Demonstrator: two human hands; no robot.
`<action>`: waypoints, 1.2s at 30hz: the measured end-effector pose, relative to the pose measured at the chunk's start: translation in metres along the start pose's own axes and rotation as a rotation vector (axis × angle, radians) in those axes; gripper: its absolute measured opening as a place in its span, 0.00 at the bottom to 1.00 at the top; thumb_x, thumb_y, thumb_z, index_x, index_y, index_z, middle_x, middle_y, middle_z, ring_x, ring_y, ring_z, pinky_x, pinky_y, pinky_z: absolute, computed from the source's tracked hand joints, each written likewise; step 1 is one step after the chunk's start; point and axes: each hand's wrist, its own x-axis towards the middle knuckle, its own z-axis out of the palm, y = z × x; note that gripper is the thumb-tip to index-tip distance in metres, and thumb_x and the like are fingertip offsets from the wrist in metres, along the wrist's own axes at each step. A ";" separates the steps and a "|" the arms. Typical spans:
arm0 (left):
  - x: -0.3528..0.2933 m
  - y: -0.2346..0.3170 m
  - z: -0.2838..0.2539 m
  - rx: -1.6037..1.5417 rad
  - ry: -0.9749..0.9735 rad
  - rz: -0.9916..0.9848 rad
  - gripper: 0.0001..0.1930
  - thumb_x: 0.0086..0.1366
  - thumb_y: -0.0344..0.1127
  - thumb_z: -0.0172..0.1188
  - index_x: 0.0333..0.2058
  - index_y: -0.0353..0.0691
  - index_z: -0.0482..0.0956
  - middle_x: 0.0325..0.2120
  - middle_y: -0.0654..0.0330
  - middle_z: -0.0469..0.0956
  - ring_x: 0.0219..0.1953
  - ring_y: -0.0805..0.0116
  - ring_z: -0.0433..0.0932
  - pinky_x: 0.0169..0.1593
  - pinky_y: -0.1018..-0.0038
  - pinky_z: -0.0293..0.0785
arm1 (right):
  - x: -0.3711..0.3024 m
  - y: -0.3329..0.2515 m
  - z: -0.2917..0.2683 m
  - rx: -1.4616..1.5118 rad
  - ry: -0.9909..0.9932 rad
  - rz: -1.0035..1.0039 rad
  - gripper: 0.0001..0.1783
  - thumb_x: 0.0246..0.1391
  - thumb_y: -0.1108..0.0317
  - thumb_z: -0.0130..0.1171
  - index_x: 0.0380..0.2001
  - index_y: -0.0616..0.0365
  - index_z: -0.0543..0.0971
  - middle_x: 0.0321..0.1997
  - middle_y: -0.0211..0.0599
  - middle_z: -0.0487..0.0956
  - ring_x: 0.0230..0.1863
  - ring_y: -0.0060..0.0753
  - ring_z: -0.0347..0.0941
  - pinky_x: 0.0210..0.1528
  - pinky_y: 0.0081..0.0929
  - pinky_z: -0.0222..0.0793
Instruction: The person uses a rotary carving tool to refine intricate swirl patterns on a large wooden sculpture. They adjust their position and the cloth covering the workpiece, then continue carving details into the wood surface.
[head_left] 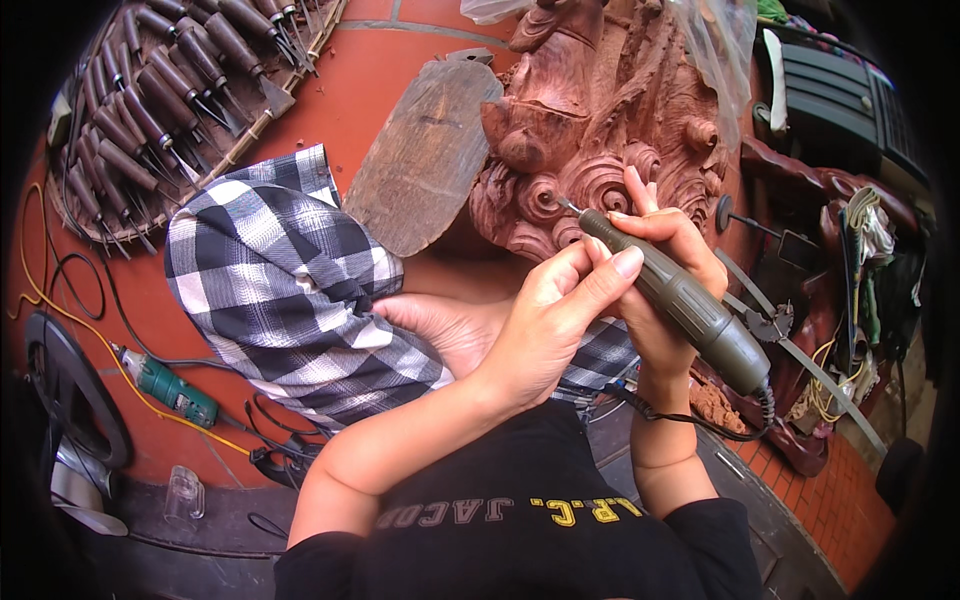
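My right hand [668, 330] is wrapped round an olive-grey rotary carving tool [690, 305], which lies slanted with its thin bit [568, 205] pointing up and left. A dark coiled cord runs from its rear end. My left hand [560, 315] is closed at the tool's front part, thumb and fingertips pressed against it; what lies between those fingertips is partly hidden. Just beyond the bit stands a reddish wood carving [600, 130] with swirling scrolls. In this view the bit overlaps a scroll; I cannot tell whether they touch.
A woven tray [240, 150] of wooden-handled chisels [165, 85] sits at the far left. A worn wooden board [420, 150] leans beside the carving. At left lie a green power tool [165, 385], a yellow cord [95, 335] and a clear cup [184, 495]. Metal strips [820, 375] stand at right.
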 end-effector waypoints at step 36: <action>0.017 0.009 0.006 0.334 -0.112 -0.118 0.17 0.70 0.40 0.56 0.50 0.33 0.73 0.42 0.64 0.75 0.46 0.80 0.72 0.50 0.80 0.69 | -0.015 0.016 0.020 0.212 0.401 -0.119 0.12 0.51 0.84 0.64 0.38 0.63 0.73 0.40 0.39 0.74 0.60 0.58 0.70 0.61 0.46 0.70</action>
